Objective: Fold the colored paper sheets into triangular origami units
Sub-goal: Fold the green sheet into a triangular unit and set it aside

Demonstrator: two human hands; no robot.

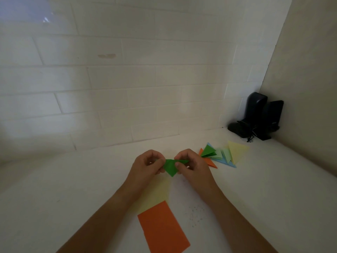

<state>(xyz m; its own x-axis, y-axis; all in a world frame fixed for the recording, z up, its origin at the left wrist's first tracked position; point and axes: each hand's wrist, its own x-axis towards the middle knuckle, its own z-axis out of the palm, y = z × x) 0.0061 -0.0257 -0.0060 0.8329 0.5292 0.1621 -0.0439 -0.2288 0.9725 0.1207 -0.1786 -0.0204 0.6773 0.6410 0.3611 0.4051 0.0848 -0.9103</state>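
1. The white table [273, 189] carries everything. An orange sheet [163, 227] lies at 6 o'clock, overlapping a pale yellow sheet [158, 192] just above it. Both forearms pass just beside these sheets, so a shifting arm could drag or crumple them before they get folded.
2. A pile of finished triangles [224, 155] sits at 3 o'clock from the hands, green, orange, blue and yellow pieces overlapping. It lies near the right hand [193, 170], and a careless elbow or a tossed unit could scatter it.
3. The left hand [145, 166] pinches one side of the green paper [170, 167]; the right hand pinches the other, fingers curled. The piece is held just above the table, at the centre of view.
4. The green paper looks part folded into a triangle. With no surface under it, uneven pressure could skew the crease or tear a corner.
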